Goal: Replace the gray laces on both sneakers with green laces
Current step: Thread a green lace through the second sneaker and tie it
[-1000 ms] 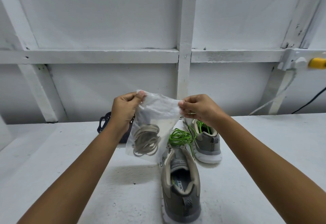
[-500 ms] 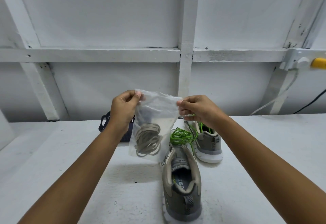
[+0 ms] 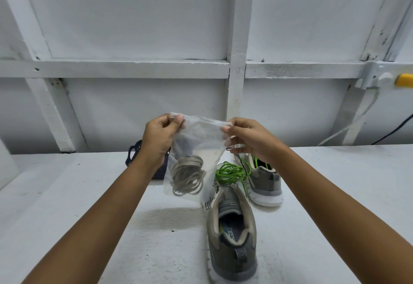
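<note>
Over the counter (image 3: 67,205), your left hand (image 3: 159,137) and right hand (image 3: 250,137) pinch the top corners of a limp, probably slippery plastic bag (image 3: 201,140) of gray laces (image 3: 187,176).

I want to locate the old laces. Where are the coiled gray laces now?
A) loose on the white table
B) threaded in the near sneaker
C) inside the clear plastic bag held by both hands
C: the coiled gray laces show through the clear plastic bag, its top pinched by the left hand and right hand.
</note>
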Demonstrator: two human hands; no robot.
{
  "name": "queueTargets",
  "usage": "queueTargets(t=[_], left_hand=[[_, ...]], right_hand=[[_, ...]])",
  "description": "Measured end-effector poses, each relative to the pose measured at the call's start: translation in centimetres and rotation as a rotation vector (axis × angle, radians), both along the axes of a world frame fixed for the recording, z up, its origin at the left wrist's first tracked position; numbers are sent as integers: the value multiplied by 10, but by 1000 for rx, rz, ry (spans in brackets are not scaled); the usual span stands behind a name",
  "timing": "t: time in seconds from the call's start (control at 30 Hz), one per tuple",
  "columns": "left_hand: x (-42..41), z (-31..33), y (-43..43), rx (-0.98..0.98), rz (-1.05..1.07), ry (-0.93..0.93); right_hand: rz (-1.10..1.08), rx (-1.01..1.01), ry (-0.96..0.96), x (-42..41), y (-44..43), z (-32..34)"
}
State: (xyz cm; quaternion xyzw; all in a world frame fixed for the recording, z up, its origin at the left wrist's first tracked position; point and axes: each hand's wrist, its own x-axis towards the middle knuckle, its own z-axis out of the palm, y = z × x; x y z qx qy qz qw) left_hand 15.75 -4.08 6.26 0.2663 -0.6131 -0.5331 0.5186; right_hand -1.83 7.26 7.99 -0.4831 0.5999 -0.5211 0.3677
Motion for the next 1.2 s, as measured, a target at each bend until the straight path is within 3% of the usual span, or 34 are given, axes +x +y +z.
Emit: queueTargets(t=[0.17, 0.3, 0.4, 0.53, 0.6, 0.67, 0.8, 1.2], left_hand=[[-4, 1, 6, -43, -12, -1], [-2, 0, 4, 113, -173, -25], [-3, -1, 4, 164, -181, -63], [-8, -1, 8, 19, -74, -103], [-9, 0, 12, -66, -29, -125], [-12, 0, 17, -123, -20, -140], [-14, 0, 22, -195, -52, -179], [-14, -3, 22, -197, -84, -174]], right_hand=[[-22, -52, 102, 5, -3, 3], [-64, -105, 148, 7, -5, -1], [-76, -95, 165, 6, -5, -4], [-80, -33, 236, 5, -8, -5], [-71, -58, 364, 5, -10, -2], [-53, -103, 500, 6, -13, 3], [-9, -137, 577, 10, -20, 9], [-58, -273, 706, 5, -21, -6]])
